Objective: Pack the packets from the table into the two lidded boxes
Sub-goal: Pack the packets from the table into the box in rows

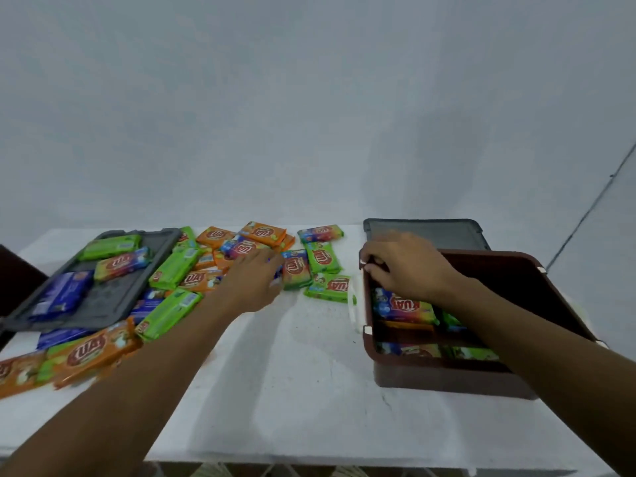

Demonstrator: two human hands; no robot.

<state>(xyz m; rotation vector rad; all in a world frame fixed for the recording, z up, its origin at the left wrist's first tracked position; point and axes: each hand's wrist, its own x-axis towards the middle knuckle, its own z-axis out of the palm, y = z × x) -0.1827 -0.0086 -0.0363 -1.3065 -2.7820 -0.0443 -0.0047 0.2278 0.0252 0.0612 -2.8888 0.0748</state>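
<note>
Many orange, green, blue and multicoloured packets [172, 270] lie scattered over the left and middle of the white table [292, 373]. A brown box [447, 373] stands open at the right, with several packets [402, 308] lying inside. My right hand [406, 266] curls its fingers over the box's far left rim. My left hand [251, 284] reaches palm-down over the loose pile, fingers apart, its tips by a multicoloured packet [296, 270]. It is blurred, and a bit of blue shows at the fingertips.
A grey lid [103, 304] lies at the left with a few packets on it. A second grey lid [430, 232] rests behind the brown box. A dark brown object [17, 277] is at the far left edge. A wall rises close behind the table.
</note>
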